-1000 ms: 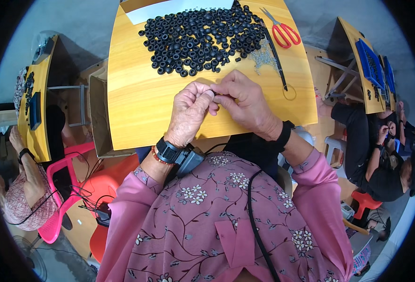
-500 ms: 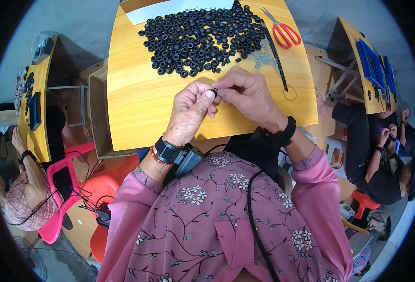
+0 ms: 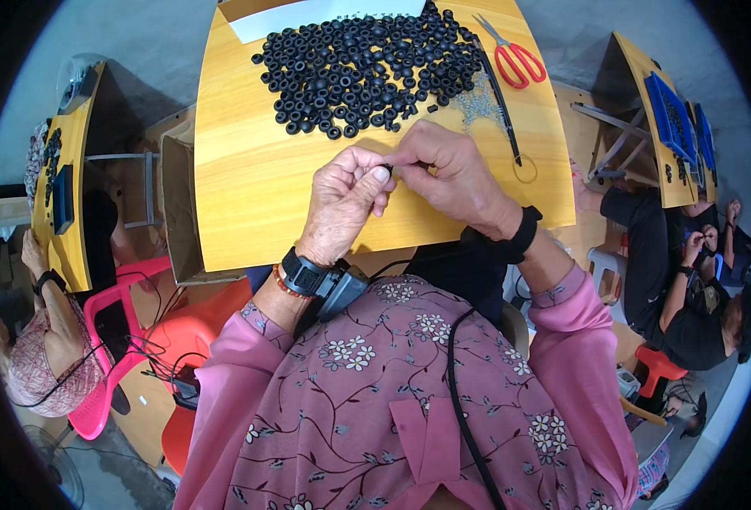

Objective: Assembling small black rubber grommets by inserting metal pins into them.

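Note:
Over the front part of the yellow table, my left hand (image 3: 341,204) pinches a small black rubber piece (image 3: 389,169) between thumb and fingers. Pressed close against that piece are the bent fingertips of my right hand (image 3: 454,176); they are closed, and what they grip is too small or hidden to make out. Beyond both hands spreads a large heap of black rubber rings and domed caps (image 3: 350,81). Beside the heap, on its right, lies a scatter of tiny translucent pieces (image 3: 479,102).
Red-handled scissors (image 3: 518,65), a thin black rod (image 3: 501,104) and a yellowish loop (image 3: 524,169) lie on the table's right side. A white-sided box (image 3: 329,19) stands at the far edge. Other people sit at tables left and right. A black cable (image 3: 456,374) hangs down my front.
My right fingers have curled more tightly and turned a little at the black piece. The left hand has stayed almost still, and the heap looks the same.

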The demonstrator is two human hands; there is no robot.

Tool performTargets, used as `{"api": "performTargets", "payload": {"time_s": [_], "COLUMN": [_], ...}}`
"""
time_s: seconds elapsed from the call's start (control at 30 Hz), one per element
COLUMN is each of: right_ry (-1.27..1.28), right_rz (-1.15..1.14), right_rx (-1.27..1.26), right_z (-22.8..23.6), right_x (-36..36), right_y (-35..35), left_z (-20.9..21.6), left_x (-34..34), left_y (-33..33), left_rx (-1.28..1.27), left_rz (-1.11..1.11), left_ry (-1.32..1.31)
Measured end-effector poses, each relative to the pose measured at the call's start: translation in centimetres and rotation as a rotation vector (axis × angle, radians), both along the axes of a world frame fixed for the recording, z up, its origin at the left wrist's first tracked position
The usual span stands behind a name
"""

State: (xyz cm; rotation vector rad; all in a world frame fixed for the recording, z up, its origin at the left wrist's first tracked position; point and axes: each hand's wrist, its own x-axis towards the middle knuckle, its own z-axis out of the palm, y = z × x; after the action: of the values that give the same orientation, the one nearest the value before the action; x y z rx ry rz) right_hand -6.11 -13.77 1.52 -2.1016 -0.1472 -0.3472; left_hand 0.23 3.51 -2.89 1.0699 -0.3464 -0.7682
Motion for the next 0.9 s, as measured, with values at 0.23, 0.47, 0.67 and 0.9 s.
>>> {"api": "performTargets", "payload": {"time_s": [0.23,0.47,0.67,0.9], "right_ry": [0.05,0.097,0.214,-0.007], "right_rz": [0.003,-0.048,-0.07,0.017], "right_rx": [0.007,0.136,0.252,-0.193], "right_z": [0.0,0.1,0.5,1.1], "right_x": [-0.3,-0.6,-1.2,-0.7], "right_y": [0.1,0.7,1.2,1.0], "left_z": [0.2,0.7,0.2,0.2], "left_x": [0.0,0.0,0.0,-0.1], "left_y": [0.0,-0.1,-0.3,-0.4], "left_rx": [0.077,0.059,0.012,-0.047], "left_rz": [-0.033,-0.012,0.024,0.057], "left_ry": [-0.045,0.029,0.043,0.077]}}
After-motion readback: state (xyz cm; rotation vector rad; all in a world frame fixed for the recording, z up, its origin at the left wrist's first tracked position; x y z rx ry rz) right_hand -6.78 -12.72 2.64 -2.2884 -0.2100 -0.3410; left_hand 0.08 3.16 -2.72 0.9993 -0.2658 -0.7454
